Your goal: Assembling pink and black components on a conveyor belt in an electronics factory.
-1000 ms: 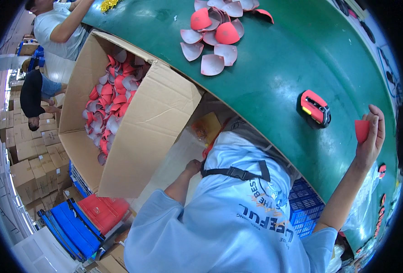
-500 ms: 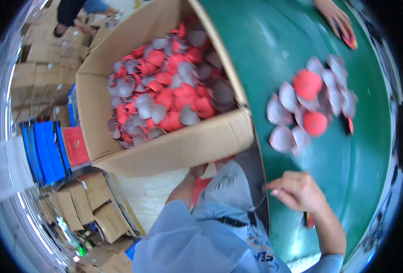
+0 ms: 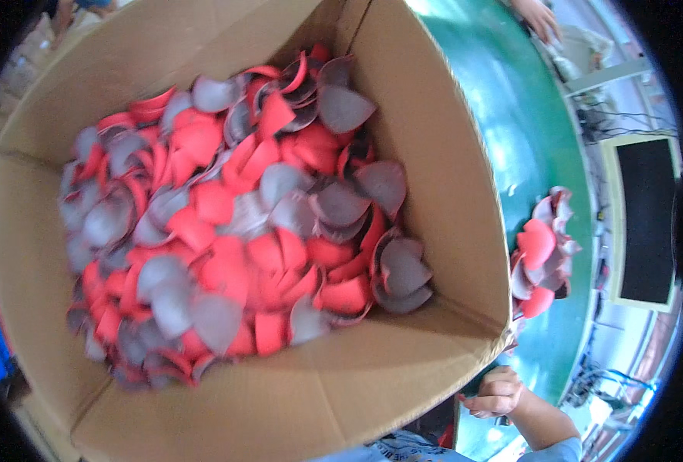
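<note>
Showing near one carton: one right hand, fingers curled, holding unclear; cups inside uncountable.

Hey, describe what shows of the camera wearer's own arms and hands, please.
Only one of the hands shows: the right hand, ungloved. Its forearm is bare, with a light-blue sleeve beyond it. The left hand and arm aren't visible.

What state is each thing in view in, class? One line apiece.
Cardboard box: open at the top
Boxed red-and-grey shells: jumbled, facing various ways
Tabletop red-and-grey shells: heaped together
Right hand: fingers curled; contents unclear
Co-worker's hand: fingers extended
Pale-framed panel: dark
</note>
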Demonstrator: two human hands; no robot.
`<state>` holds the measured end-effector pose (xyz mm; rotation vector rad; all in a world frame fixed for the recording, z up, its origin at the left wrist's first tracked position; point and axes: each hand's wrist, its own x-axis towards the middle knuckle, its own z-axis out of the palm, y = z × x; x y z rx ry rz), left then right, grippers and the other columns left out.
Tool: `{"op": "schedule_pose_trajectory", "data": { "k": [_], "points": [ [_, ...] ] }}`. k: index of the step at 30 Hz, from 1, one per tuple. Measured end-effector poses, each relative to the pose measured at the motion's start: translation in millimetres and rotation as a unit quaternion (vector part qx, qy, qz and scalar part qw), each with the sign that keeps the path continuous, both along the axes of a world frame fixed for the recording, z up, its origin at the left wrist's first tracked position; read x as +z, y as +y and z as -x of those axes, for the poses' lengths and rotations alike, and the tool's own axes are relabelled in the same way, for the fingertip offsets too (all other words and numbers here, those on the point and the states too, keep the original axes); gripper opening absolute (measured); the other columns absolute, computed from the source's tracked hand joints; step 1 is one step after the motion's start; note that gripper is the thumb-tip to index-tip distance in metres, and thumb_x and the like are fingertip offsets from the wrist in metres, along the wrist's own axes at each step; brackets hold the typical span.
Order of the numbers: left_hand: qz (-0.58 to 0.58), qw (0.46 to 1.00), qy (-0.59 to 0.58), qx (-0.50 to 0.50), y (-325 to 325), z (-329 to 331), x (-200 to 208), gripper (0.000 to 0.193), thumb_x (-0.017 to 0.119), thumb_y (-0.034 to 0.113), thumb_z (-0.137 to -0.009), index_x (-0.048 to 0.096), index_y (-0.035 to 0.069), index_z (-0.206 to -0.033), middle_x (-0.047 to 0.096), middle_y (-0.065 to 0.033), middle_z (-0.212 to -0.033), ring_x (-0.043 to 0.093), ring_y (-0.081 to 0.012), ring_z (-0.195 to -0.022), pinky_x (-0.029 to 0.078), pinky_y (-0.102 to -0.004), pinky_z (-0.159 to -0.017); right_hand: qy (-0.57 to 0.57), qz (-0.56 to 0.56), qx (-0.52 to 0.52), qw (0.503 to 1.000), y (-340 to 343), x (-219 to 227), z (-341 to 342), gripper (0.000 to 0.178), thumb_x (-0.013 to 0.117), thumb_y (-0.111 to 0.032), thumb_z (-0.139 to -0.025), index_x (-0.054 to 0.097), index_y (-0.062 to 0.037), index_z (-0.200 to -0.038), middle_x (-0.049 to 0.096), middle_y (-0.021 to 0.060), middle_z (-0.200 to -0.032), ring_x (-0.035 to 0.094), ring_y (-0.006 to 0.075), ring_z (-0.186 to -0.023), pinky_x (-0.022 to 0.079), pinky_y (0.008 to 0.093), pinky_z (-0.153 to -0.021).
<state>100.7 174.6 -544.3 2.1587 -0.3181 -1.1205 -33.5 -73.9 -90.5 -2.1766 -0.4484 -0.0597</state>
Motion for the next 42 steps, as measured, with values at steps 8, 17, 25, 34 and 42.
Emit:
{"op": "schedule_pose_trajectory", "data": {
  "k": [8, 17, 25, 34, 42],
  "points": [
    [0.211, 0.976, 0.038, 0.041, -191.3, 28.7, 15.1, 0.053, 0.059, 0.048, -0.102, 0.07, 0.003, -0.128, 0.072, -0.0206, -0.131, 0.062, -0.0368, -0.127, 0.045, -0.047, -0.112, 0.106, 0.209, 0.071, 0.97, -9.5, 1.0, 65.9, 0.026, 0.08, -0.018, -0.096, 0.074, -0.0068, -0.118, 0.077, 0.0099, -0.101, 0.078, 0.024, -0.085, 0.064, 0.0365, -0.074],
    [0.311, 0.948, 0.033, 0.066, -267.0, 45.6, 32.6, 0.048, 0.06, 0.042, -0.101, 0.07, 0.002, -0.125, 0.073, -0.02, -0.128, 0.064, -0.0363, -0.123, 0.046, -0.047, -0.109, 0.02, 0.151, -0.044, 0.987, 12.3, 8.9, 12.6, 0.019, 0.075, -0.015, -0.097, 0.074, -0.0076, -0.115, 0.078, 0.0122, -0.106, 0.079, 0.0277, -0.092, 0.064, 0.0383, -0.078],
    [0.357, 0.929, 0.028, 0.092, -275.6, 53.1, 49.0, 0.043, 0.061, 0.037, -0.1, 0.071, 0.002, -0.123, 0.073, -0.0195, -0.126, 0.065, -0.0359, -0.119, 0.047, -0.047, -0.106, 0.098, 0.197, -0.068, 0.973, 0.1, 0.5, 88.7, 0.015, 0.073, -0.014, -0.096, 0.074, -0.0083, -0.11, 0.078, 0.0138, -0.106, 0.078, 0.0313, -0.092, 0.062, 0.0385, -0.074],
    [0.345, 0.929, 0.007, 0.132, -232.9, 46.7, 20.4, 0.038, 0.062, 0.031, -0.099, 0.071, 0.001, -0.12, 0.074, -0.0188, -0.123, 0.066, -0.0355, -0.115, 0.049, -0.047, -0.102, 0.035, 0.183, -0.064, 0.98, 20.7, 6.4, 30.1, 0.016, 0.071, -0.024, -0.101, 0.075, -0.0084, -0.105, 0.077, 0.012, -0.104, 0.078, 0.0304, -0.086, 0.062, 0.0376, -0.068],
    [0.309, 0.949, -0.012, 0.061, -135.5, 61.8, 15.1, 0.033, 0.063, 0.026, -0.098, 0.071, 0.0, -0.118, 0.075, -0.0183, -0.121, 0.067, -0.035, -0.111, 0.05, -0.047, -0.099, -0.004, 0.127, -0.063, 0.99, 31.7, 16.6, -10.8, 0.017, 0.077, -0.022, -0.1, 0.078, -0.0049, -0.101, 0.059, 0.0018, -0.073, 0.057, 0.0151, -0.055, 0.042, 0.0333, -0.046]
  ]
}}
